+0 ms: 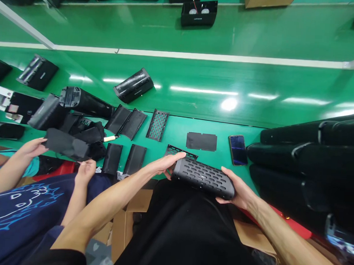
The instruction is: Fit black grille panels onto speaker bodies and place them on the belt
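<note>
"What writing does the head view show?"

"The pale lettering on the open black box [198,20], far beyond the phone [237,150] and to its left, is too small to read."

"What surrounds the phone?"

"A flat dark sheet [201,141] lies just left of it, a slotted panel [157,125] farther left. Bulky black bundles [285,154] crowd its right side. Well to its left, a co-worker's hands [86,172] hold a black piece [65,143]."

"And the slotted black casing [204,176]?"

"Left of the phone and nearer the person, slanting. The left hand [171,164] grips its left end, thumb on top; the right hand [239,188] wraps the other end, thumb above. Some fingers are hidden behind it."
</note>
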Demonstrator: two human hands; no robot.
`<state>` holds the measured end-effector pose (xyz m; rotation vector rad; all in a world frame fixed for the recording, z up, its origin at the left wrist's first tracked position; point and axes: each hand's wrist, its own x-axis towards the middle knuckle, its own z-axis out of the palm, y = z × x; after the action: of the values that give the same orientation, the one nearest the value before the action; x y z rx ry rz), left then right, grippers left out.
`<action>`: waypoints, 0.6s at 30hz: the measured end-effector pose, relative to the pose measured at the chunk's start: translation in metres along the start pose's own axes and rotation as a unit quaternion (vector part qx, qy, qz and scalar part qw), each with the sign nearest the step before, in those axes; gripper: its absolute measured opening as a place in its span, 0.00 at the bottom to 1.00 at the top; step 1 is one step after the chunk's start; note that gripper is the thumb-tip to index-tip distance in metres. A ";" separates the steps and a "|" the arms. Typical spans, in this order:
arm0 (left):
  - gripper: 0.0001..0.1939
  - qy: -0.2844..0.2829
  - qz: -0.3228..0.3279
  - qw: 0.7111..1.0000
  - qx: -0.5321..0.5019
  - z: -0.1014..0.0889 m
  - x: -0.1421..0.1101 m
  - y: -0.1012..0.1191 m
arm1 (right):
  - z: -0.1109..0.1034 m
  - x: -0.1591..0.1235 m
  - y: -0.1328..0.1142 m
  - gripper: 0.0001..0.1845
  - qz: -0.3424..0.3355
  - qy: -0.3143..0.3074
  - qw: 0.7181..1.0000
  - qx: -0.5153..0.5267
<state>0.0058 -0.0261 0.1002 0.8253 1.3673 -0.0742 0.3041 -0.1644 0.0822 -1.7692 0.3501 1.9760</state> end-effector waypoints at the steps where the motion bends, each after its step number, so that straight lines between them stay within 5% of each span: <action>1: 0.21 0.027 0.009 1.000 -0.011 -0.014 -0.013 -0.002 | 0.000 0.000 0.002 0.22 -0.016 -0.003 1.000 0.002; 4: 0.21 0.119 0.036 0.992 -0.039 -0.076 -0.053 -0.016 | -0.001 -0.001 0.008 0.23 -0.120 0.010 0.993 0.013; 6: 0.30 0.198 0.045 0.978 -0.055 -0.122 -0.072 -0.036 | 0.000 -0.003 0.012 0.30 -0.197 0.019 0.980 0.019; 8: 0.34 0.399 0.053 0.908 -0.118 -0.160 -0.077 -0.063 | 0.002 -0.005 0.016 0.38 -0.243 0.013 0.970 0.019; 9: 0.33 0.425 0.039 0.895 -0.129 -0.174 -0.074 -0.077 | 0.003 -0.006 0.018 0.41 -0.255 0.008 0.967 0.019; 14: 0.37 0.423 0.084 0.895 -0.115 -0.207 -0.052 -0.130 | 0.007 -0.010 0.030 0.42 -0.256 -0.001 0.966 0.043; 18: 0.46 0.421 0.152 0.891 -0.072 -0.212 -0.072 -0.120 | 0.004 -0.005 0.038 0.39 -0.234 0.011 0.970 0.068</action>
<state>-0.2476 -0.0239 0.1121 0.9807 1.9928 0.7020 0.2816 -0.1961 0.0837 -1.6083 0.0616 1.5619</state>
